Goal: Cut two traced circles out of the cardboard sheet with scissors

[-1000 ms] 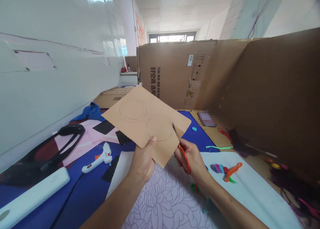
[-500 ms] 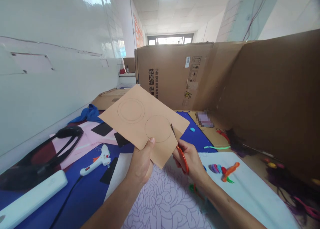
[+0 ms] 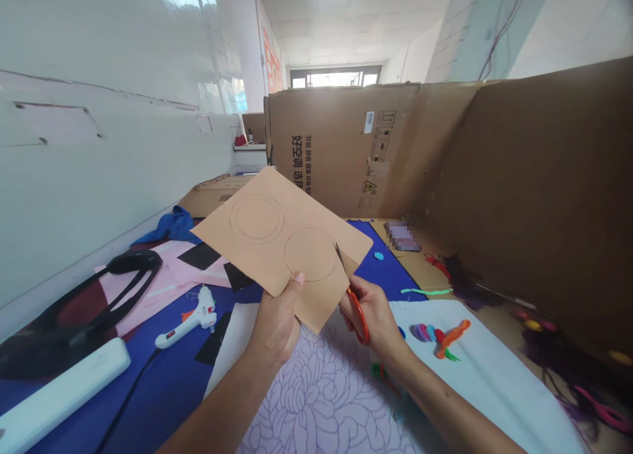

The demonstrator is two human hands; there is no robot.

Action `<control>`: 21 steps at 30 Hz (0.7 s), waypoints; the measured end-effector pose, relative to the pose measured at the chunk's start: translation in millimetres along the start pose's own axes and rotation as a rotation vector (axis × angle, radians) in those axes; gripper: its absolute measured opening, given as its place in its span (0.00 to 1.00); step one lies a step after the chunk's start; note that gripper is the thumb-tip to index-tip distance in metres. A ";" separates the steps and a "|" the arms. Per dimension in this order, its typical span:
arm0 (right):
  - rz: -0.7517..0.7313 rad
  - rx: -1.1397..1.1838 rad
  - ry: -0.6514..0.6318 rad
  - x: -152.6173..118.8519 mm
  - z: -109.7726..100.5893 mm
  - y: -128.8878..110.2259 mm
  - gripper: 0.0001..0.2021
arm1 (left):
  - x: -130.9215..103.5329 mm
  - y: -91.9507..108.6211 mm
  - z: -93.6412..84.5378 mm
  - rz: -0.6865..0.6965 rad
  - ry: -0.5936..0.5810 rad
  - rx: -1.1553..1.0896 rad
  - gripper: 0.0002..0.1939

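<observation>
A tan sheet of card [image 3: 257, 256] is held up in front of me, with a double circle drawn on its left part and a single circle right of it. My left hand [image 3: 279, 319] grips its lower edge, thumb on top and fingers hidden behind. My right hand [image 3: 370, 312] is closed on orange-handled scissors [image 3: 360, 319]. Their dark blade lies against the right side of the single circle, where the card is cut from its lower right edge. Below the hands lies a white sheet with a purple flower line pattern [image 3: 316, 401].
On the blue table surface [image 3: 143, 408] at left are a white glue gun [image 3: 190, 319], a long white device [image 3: 64, 394], a black strap-like item [image 3: 133, 262] and pink sheets [image 3: 168, 276]. Coloured fuzzy pieces [image 3: 448, 338] lie at right. A large cardboard panel [image 3: 341, 150] stands behind.
The whole view has shifted very slightly, so everything sits a little further left. The hands, card and scissors keep nearly the same positions relative to each other.
</observation>
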State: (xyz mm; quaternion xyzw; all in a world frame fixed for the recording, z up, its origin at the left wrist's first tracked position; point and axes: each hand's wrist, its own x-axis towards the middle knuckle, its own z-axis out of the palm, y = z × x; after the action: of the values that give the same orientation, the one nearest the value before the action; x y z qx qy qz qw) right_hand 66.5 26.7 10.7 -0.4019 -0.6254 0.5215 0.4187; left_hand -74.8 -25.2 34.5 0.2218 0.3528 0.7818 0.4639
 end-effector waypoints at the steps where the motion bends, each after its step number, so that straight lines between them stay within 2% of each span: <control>1: -0.001 0.001 0.000 0.0 0.0 -0.2 0.08 | 0.2 -0.2 -0.3 -0.003 -0.002 0.000 0.39; 21: -0.012 -0.004 0.001 -1.5 0.3 0.4 0.05 | -1.8 -2.0 0.4 -0.008 0.010 -0.011 0.37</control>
State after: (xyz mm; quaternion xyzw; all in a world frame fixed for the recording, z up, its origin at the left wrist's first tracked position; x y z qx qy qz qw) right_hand 66.7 25.3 10.2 -0.3993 -0.6287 0.5176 0.4211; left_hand -72.6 -26.0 33.2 0.2140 0.3517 0.7829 0.4665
